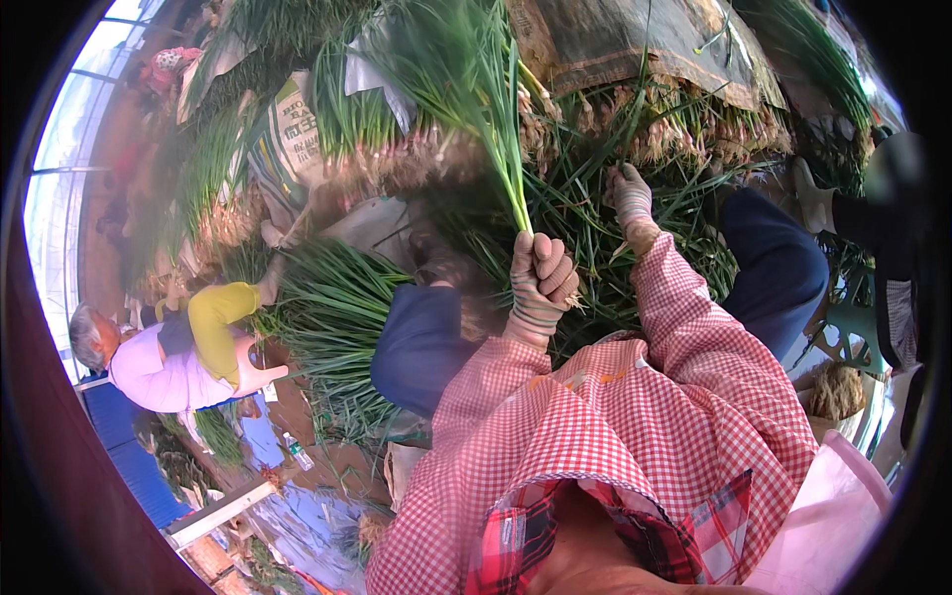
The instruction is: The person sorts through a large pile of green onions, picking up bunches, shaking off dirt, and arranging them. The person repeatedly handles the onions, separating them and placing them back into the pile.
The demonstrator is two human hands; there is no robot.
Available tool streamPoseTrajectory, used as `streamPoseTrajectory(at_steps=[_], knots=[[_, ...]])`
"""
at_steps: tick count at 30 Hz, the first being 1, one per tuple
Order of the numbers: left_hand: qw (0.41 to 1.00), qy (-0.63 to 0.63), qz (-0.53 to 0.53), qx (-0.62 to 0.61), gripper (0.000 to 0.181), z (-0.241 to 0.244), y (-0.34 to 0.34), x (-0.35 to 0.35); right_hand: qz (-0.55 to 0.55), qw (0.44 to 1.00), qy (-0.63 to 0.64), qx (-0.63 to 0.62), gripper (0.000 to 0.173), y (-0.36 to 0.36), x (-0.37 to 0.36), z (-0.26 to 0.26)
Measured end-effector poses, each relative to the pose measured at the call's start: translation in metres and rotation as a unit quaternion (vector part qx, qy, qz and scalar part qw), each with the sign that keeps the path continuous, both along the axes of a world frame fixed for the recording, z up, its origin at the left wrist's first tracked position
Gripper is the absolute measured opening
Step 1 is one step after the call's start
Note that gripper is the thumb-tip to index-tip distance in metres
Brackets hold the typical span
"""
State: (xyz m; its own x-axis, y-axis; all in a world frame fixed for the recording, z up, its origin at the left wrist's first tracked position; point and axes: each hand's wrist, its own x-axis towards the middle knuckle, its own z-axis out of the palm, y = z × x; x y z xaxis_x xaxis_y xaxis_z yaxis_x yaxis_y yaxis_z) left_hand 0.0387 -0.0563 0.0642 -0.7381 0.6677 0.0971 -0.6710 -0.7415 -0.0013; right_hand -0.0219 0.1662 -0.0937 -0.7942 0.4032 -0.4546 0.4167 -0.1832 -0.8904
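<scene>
My left hand (545, 282), in a striped knit glove, is closed round the lower end of a bunch of long green leafy stalks (506, 149), which look like garlic or scallion greens. Their leaves fan out upward and the tops are blurred; a few pale roots poke out below the fist. To the right, my right hand (631, 195), gloved the same way, has its fingers curled at a green stalk or leaf (638, 111) near the rooted plants; how firmly it grips cannot be told. Loose green leaves (580, 223) lie beneath and between both hands.
Rooted plants (669, 134) lie under a woven sack (617, 44) ahead. More bundles (364, 134) and a printed sack (297, 126) are at upper left. A heap of greens (335, 312) lies left of my knee. A seated co-worker (171, 364) is at left; another person's shoe (814, 197) is at right.
</scene>
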Motion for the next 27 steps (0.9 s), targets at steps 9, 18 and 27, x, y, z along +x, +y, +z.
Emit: streamPoseTrajectory(at_steps=[9,18,27], knots=[[0.911,0.005,0.104,-0.400,0.042,0.027,-0.025,-0.089,0.221,0.867,0.072,0.440,0.054,-0.046,-0.111,0.097],[0.930,-0.062,0.171,-0.320,0.035,-0.024,-0.037,-0.110,0.099,0.978,0.134,0.122,0.039,-0.010,-0.147,0.139],[0.925,-0.023,0.070,-0.374,0.030,-0.074,0.022,-0.076,0.331,0.905,0.179,0.197,0.020,-0.067,0.048,0.073]])
